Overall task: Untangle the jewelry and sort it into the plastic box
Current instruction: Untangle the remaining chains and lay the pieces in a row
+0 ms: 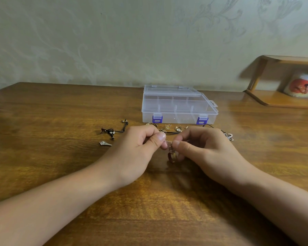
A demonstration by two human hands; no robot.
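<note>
A clear plastic box [180, 107] with blue latches stands closed at the back middle of the wooden table [60, 157]. In front of it lies a tangle of gold jewelry [167, 128] and black cord. My left hand [140, 148] and my right hand [203, 148] meet just above the table, each pinching a thin silver chain [168, 142] between thumb and forefinger. A red and gold ring [172, 156] hangs from that chain below my fingertips. A black cord with beads [114, 131] and a small silver pendant [105, 143] lie to the left.
A silver charm [228, 136] lies right of my right hand. At the far right a wooden shelf [281, 100] holds a round tin [302, 86]. A patterned wall rises behind the table.
</note>
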